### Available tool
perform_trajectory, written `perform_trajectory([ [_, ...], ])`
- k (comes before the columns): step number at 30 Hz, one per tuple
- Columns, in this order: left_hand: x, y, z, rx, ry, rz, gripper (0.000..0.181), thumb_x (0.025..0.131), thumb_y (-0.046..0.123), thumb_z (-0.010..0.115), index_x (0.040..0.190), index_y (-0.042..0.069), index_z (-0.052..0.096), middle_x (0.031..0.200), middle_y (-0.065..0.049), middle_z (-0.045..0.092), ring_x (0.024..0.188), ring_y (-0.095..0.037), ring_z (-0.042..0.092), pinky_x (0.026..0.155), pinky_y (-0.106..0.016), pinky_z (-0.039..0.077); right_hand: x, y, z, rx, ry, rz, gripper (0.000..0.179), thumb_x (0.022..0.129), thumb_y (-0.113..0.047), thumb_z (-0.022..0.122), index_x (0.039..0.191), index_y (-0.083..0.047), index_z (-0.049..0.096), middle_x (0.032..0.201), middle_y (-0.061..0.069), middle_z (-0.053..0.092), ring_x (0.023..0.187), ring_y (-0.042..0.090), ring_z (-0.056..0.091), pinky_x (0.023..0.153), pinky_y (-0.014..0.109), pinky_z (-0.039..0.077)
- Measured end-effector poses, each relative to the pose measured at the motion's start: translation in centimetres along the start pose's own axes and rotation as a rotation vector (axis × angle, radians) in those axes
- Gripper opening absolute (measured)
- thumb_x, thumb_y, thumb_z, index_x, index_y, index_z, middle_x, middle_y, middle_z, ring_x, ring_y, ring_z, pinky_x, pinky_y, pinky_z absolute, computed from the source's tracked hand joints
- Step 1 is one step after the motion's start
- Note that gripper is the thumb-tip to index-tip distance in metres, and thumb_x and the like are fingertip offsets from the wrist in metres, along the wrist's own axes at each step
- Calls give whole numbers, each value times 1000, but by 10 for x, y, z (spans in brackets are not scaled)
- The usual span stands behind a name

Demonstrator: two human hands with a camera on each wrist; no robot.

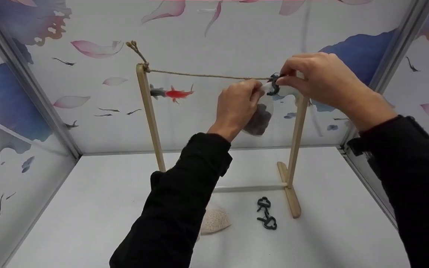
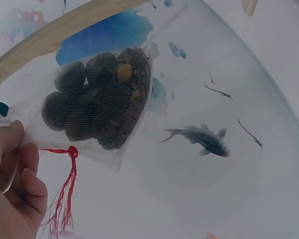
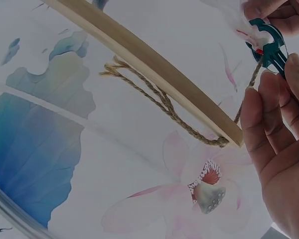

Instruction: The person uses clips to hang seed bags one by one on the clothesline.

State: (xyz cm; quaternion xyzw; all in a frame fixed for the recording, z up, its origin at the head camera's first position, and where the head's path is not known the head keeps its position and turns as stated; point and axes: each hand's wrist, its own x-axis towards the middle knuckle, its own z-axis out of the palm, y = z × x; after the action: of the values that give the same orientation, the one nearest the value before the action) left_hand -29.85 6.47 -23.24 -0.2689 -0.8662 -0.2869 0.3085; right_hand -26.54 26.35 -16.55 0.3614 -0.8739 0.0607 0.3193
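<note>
White mesh pouch filled with dark, rounded pieces [image 2: 97, 99] hangs just below a thin brown twine line [image 1: 199, 75], near its right end. The left hand [image 1: 238, 102] pinches the pouch's gathered top between thumb and fingers, beside a red cord tassel [image 2: 67, 194]. The right hand [image 1: 322, 76] pinches a dark green plastic clip [image 1: 274, 85] between thumb and fingers, where mesh and twine meet; whether its jaws have caught both, I cannot tell.

If the clip bites only a sliver of thin mesh, the pouch's apparent weight could drag it free and drop it. Letting go with the left hand too early would cause the same fall. A clip set loosely could slide along the twine, and a hard downward pull might make the line sag or rock the 2 pale wooden posts [image 1: 298, 137].

Around the work, 2 more dark green clips [image 1: 269, 222] lie on the white tabletop [image 1: 348, 223], near the right post's foot. A cream, speckled bag [image 1: 214, 221] lies to their left, partly covered by the black left sleeve [image 1: 177, 201], which also blocks the left post's lower end. In the right wrist view, loose twine ends [image 3: 164, 104] trail beside the post, apart from the clip.
</note>
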Motion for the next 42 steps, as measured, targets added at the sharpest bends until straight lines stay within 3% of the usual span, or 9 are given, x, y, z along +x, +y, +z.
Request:
perform_trajectory([
  [9,-1,-2,2,-19,8,5,17,101,25,65,106,13,76,97,2,74,86,-11,69,72,-27,52,-1,-4,3,-33,-42,5,24,94,-15,75,112,0,70,94,15,68,66,28,60,61,42,54],
  [17,-4,1,2,-36,-28,2,18,103,24,63,108,11,74,97,0,73,86,-13,69,73,-28,52,-5,-5,12,24,-74,115,41,100,-26,67,133,-1,60,100,13,67,74,26,57,67,41,50],
  [29,-6,3,5,-146,-130,-128,17,101,23,67,109,11,74,100,-2,74,88,-13,67,77,-28,50,-16,-6,23,107,-92,162,58,102,-31,64,152,-7,46,108,17,73,87,36,70,77,52,56],
  [36,-11,1,5,-164,-179,-139,18,101,24,66,111,10,73,100,-2,75,89,-14,67,76,-29,49,-28,-4,34,148,-23,133,61,100,-19,67,155,-9,41,114,19,70,88,36,73,74,50,59],
  [38,-14,1,4,-206,-176,-148,20,101,23,67,113,10,73,100,-3,75,89,-14,68,76,-29,50,-33,-5,37,164,12,121,62,99,-15,68,155,-10,40,114,18,70,88,34,74,73,49,59],
  [42,-27,2,5,-377,-155,-187,26,100,20,68,122,6,69,104,-6,73,86,-15,68,74,-24,52,-46,-9,43,204,72,114,63,98,-9,68,155,-13,42,113,16,69,88,29,74,71,45,60],
])
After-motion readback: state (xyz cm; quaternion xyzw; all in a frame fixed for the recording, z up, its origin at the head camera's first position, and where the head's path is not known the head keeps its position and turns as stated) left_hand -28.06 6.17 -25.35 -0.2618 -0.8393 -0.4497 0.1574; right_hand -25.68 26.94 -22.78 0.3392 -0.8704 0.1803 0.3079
